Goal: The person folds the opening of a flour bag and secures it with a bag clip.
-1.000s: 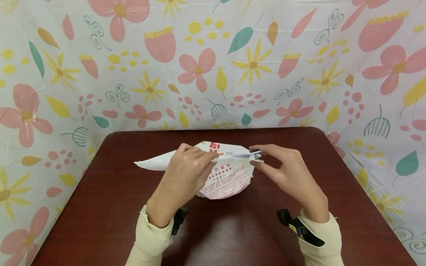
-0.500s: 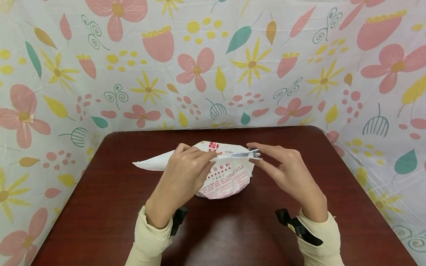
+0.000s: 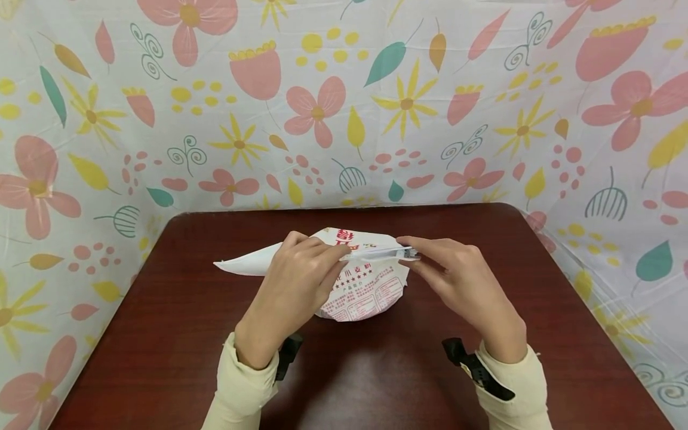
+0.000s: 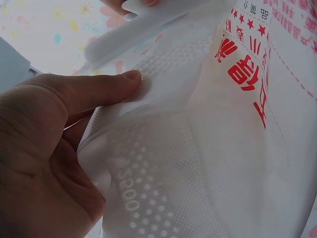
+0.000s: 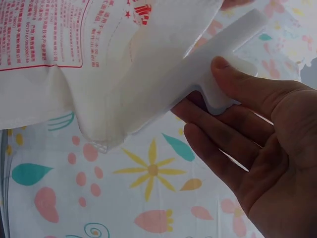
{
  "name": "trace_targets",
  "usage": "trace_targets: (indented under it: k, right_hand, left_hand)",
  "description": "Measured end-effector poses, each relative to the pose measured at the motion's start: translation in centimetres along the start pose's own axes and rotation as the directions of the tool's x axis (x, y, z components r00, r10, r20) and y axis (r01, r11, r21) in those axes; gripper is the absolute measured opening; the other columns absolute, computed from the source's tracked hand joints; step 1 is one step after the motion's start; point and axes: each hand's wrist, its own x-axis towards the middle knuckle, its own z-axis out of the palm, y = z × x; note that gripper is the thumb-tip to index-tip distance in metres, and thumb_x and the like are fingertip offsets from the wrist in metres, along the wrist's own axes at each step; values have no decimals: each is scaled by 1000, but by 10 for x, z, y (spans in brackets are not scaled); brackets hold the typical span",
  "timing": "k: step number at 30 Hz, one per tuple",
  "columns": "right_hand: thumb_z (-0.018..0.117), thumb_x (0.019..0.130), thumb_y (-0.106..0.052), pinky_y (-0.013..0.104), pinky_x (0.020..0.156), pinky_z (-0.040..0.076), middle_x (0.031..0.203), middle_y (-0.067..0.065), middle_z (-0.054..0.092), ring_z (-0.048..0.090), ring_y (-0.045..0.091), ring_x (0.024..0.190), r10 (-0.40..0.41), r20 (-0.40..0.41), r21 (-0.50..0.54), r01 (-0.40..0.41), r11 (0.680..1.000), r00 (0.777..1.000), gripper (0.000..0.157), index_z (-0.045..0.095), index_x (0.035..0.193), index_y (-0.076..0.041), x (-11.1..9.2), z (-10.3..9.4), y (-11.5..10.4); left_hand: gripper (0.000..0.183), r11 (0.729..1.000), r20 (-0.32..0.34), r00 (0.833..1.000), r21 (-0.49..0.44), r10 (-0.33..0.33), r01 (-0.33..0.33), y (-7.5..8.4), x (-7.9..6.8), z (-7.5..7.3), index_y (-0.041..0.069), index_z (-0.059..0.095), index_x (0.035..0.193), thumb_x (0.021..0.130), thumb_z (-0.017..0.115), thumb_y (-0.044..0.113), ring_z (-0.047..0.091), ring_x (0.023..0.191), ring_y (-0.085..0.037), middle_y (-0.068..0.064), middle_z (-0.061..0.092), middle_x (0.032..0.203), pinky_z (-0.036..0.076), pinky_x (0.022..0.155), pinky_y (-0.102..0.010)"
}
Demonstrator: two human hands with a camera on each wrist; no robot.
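Observation:
A white flour bag (image 3: 371, 295) with red printing stands on the table, its top folded into a flat edge. My left hand (image 3: 298, 280) pinches that top edge between thumb and fingers, as the left wrist view also shows on the bag (image 4: 168, 163). A white plastic bag clip (image 5: 233, 42) lies across the top fold at its right part. My right hand (image 3: 470, 280) squeezes the clip's handle end, thumb on one side and fingers on the other. The clip's bars stand close together over the fold in the head view; whether they are latched I cannot tell.
The bag stands on a dark reddish-brown table (image 3: 376, 382) with rounded far corners. A floral curtain (image 3: 322, 179) hangs just behind its far edge and along both sides. To the left, the bag's pointed top corner (image 3: 244, 263) sticks out past my left hand.
My right hand has shifted slightly left and its thumb and fingers have drawn together. The clip's bars, spread in a narrow V before, are now closer together. My left hand stays put.

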Motion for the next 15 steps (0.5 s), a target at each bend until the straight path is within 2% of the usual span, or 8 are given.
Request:
trace_targets:
  k: [5,11,15]
  right_hand:
    - [81,78,-1,17,63,40,101,-2,75,56,4,71,-8,7,-36,9,999,1000,40,74,116,-11,0,4,2]
    - [80,83,-7,22,75,49,111,-1,73,67,8,92,46,57,4,-47,999,997,37,73,118,-10,0,4,1]
    - [80,83,-7,30,81,51,114,2,72,68,14,101,74,72,3,-74,997,995,40,71,122,-8,0,4,0]
  left_hand:
    - [11,1000,-6,1000,4,6,-6,0,0,0,8,75,100,89,72,8,67,77,-17,-1,71,77,43,77,-33]
    - [10,1000,-11,1000,6,13,-13,0,0,1,8,74,99,89,72,9,63,73,-16,0,69,75,43,76,-34]
    - [11,1000,-5,1000,4,-9,9,0,0,0,9,75,99,89,72,9,64,80,-17,-1,72,80,43,79,-36]
